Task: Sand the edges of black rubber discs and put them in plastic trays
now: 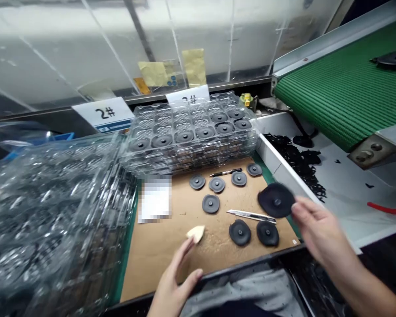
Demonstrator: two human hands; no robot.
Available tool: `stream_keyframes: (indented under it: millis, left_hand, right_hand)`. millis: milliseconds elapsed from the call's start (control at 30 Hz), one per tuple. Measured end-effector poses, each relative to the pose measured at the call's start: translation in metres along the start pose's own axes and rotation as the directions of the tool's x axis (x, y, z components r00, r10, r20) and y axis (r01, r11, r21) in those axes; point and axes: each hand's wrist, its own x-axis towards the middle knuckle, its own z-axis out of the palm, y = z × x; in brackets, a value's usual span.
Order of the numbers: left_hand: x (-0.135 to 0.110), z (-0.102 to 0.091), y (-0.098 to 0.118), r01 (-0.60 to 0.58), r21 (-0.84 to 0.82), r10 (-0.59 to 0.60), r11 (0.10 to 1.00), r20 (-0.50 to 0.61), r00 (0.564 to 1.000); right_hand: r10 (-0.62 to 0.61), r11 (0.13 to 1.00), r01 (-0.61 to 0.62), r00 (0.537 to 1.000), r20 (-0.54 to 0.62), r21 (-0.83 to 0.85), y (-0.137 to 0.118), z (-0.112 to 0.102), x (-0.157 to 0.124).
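My right hand (320, 231) pinches a black rubber-like disc (276, 200) by its right edge, holding it above the board's right side. The disc has a small knob at its centre. My left hand (174, 281) is open, thumb and fingers apart, low over the board. Its fingertips are at a small cream-coloured wedge (196, 233); whether they touch it I cannot tell. Two similar black discs, a left one (240, 232) and a right one (267, 233), lie near the front edge. Just above them is a slim craft knife (251, 215). Several greyer discs (210, 204) lie farther back.
Stacked clear plastic trays (188, 152) stand behind the brown board (158, 259), some pockets holding discs. More clear trays (53, 220) rise at left. A pen (226, 172) lies at the back. Right: a white bin (346, 193) with black scraps, below a green conveyor (343, 88) carrying a disc.
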Motion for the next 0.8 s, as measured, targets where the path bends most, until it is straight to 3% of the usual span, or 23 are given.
stream_keyframes:
  millis: [67,100,167,233,400,633,800]
  left_hand:
    - [-0.002,0.011,0.034,-0.197,-0.422,0.168,0.885,-0.106,0.980]
    - [-0.005,0.018,0.047,-0.245,-0.517,0.178,0.821,-0.176,0.968]
    - [-0.012,0.030,0.063,-0.278,-0.642,0.154,0.714,-0.244,0.958]
    - [-0.022,0.036,0.064,-0.277,-0.724,0.096,0.632,-0.282,0.955]
    - [-0.049,0.025,0.041,-0.316,-0.790,0.011,0.526,-0.365,0.931]
    - [-0.068,0.011,0.023,-0.418,-0.808,-0.001,0.415,-0.460,0.888]
    - [-0.075,0.007,0.011,-0.403,-0.831,-0.008,0.384,-0.440,0.898]
  right_hand:
    - [0.207,0.912,-0.286,0.940,0.271,0.293,0.005,0.042,-0.031]
    - [0.259,0.846,-0.394,0.892,0.369,0.359,0.008,0.062,-0.045]
    - [0.297,0.737,-0.517,0.826,0.479,0.435,0.011,0.096,-0.073]
    - [0.325,0.667,-0.573,0.799,0.506,0.477,0.011,0.119,-0.095]
    - [0.345,0.657,-0.604,0.774,0.532,0.452,0.004,0.148,-0.122]
    - [0.315,0.770,-0.557,0.757,0.573,0.311,-0.005,0.169,-0.140]
    - [0.257,0.865,-0.454,0.768,0.586,0.215,0.007,0.169,-0.151]
